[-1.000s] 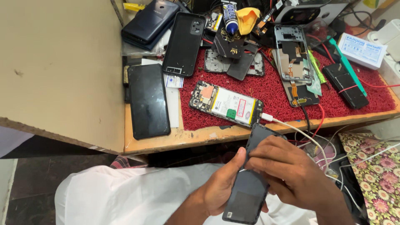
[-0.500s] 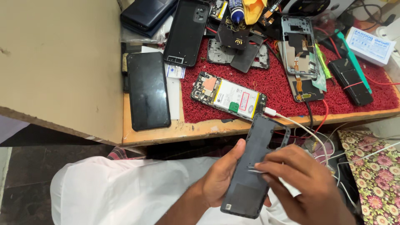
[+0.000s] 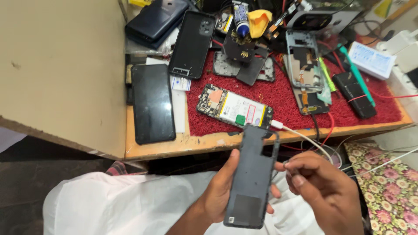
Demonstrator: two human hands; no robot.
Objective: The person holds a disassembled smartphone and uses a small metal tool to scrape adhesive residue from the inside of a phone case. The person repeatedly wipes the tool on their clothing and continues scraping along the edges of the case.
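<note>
My left hand [image 3: 220, 191] grips a dark grey phone back cover [image 3: 251, 176], held upright over my lap with its inner side facing me. My right hand [image 3: 324, 187] is just right of the cover, fingers curled and pinched together; whether a small tool sits in them I cannot tell. On the red mat [image 3: 370, 113] above lies an opened phone [image 3: 235, 109] with its white battery showing and a white cable [image 3: 300, 135] plugged into its end.
A black phone [image 3: 152, 102] lies face down on the wooden table edge [image 3: 174, 146]. Another back cover [image 3: 192, 43], a phone frame [image 3: 305, 65], a black battery [image 3: 353, 93], a glue bottle [image 3: 240, 19] and a white box [image 3: 372, 58] crowd the bench. A beige panel [image 3: 56, 65] stands left.
My right hand has come off the cover and drawn back to the right. The cover now shows fully in my left hand, raised slightly.
</note>
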